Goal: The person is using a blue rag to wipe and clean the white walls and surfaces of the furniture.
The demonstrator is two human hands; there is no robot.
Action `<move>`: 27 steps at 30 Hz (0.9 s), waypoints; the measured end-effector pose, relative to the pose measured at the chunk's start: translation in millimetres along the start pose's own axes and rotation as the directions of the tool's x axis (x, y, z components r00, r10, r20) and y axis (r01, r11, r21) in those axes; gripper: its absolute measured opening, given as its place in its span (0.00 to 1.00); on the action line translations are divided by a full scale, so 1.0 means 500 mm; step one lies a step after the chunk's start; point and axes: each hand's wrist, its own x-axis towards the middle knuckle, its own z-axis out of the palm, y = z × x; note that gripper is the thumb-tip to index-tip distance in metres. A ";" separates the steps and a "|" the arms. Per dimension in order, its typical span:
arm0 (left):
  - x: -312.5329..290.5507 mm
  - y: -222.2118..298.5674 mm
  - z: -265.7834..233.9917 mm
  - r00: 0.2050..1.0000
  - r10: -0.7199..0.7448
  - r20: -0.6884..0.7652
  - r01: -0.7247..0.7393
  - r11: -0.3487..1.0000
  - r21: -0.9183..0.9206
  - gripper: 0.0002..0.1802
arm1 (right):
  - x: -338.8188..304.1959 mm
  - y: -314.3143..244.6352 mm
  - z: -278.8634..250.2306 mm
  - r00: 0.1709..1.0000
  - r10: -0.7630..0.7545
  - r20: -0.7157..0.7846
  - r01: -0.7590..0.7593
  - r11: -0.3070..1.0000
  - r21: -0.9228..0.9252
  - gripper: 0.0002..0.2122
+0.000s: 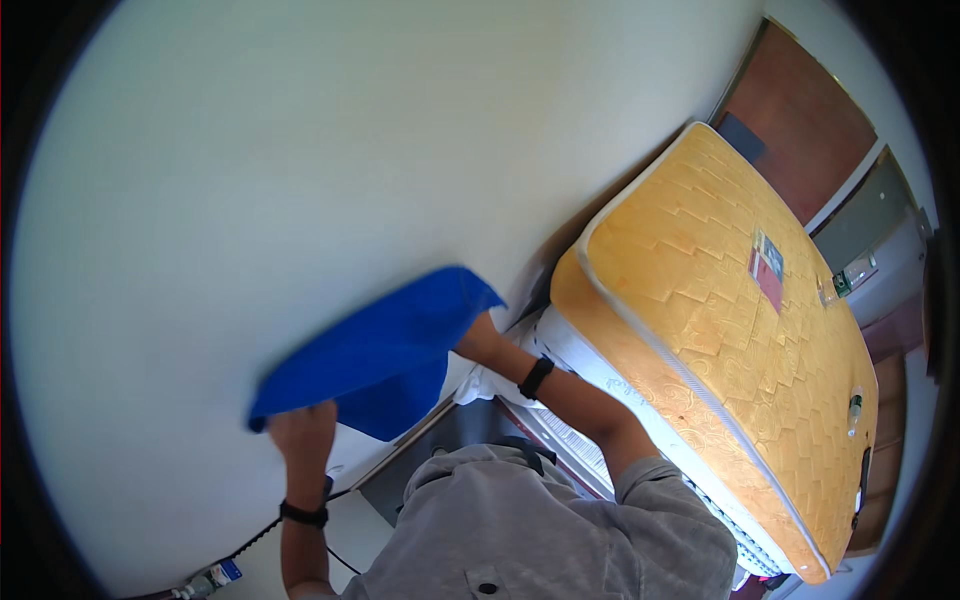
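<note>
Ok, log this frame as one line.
left hand: grips blue cloth | right hand: partly hidden behind blue cloth | yellow mattress: at right

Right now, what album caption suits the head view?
A person's left hand grips a blue cloth-like sheet, the right hand mostly hidden behind it, before a pale wall beside a yellow quilted mattress.

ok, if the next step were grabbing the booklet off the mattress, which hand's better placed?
Likely the right hand: it's nearer the mattress and booklet. The left hand is farther off, gripping the blue cloth. The right's fingers are hidden behind the cloth, so its grip is unclear.
</note>
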 end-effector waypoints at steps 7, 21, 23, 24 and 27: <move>0.113 0.119 0.030 0.971 -0.219 0.095 0.233 0.778 -0.584 0.19 | 0.023 -0.020 -0.156 0.998 0.062 0.033 -0.061 0.998 -0.026 0.18; 0.634 0.286 -0.069 0.938 0.003 -0.348 -0.019 0.999 -0.043 0.21 | 0.385 0.160 -0.514 0.702 0.264 -0.661 -0.131 0.961 0.244 0.14; 0.561 0.306 -0.015 0.979 0.070 -0.194 -0.086 0.993 -0.076 0.22 | 0.324 0.196 -0.436 0.649 0.392 -0.652 -0.162 0.909 0.385 0.15; 0.520 0.317 0.017 0.987 0.121 -0.108 -0.131 0.987 -0.088 0.23 | 0.270 0.218 -0.389 0.700 0.189 -0.689 -0.298 0.954 -0.041 0.16; 0.406 0.344 0.083 0.968 0.230 0.104 -0.221 0.971 -0.090 0.24 | 0.130 0.248 -0.273 0.833 0.410 -0.371 -0.434 0.901 0.023 0.17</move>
